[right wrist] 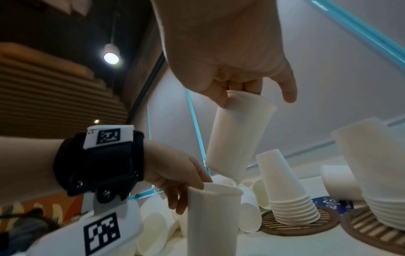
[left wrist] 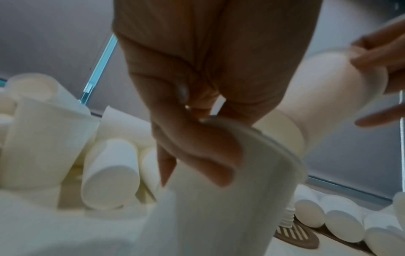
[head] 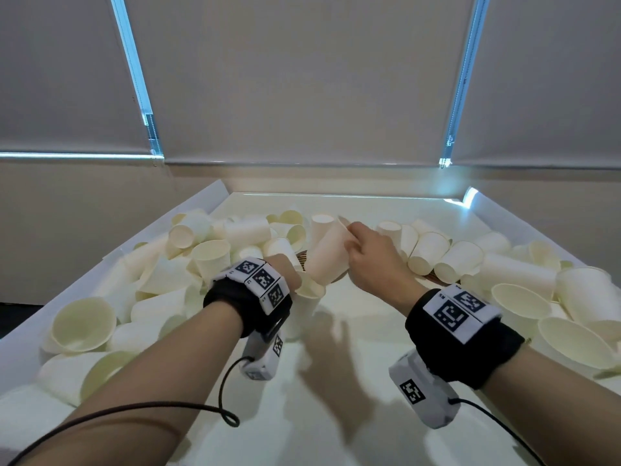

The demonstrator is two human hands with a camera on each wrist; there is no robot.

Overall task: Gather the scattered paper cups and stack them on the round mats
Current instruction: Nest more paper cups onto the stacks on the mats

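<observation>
My right hand (head: 373, 260) pinches the base of a cup (right wrist: 236, 136) held in the air, mouth down, long axis tilted slightly off vertical. My left hand (right wrist: 175, 178) grips the rim of an upright cup (right wrist: 210, 221) on the table (head: 336, 415). An inverted stack (right wrist: 287, 195) stands on a mat (right wrist: 302, 225) just beside.

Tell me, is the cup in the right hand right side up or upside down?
Upside down, tilted. The right hand grips the paper cup by its narrow base, with the wide rim pointing down toward the stack on the round mat.
</observation>
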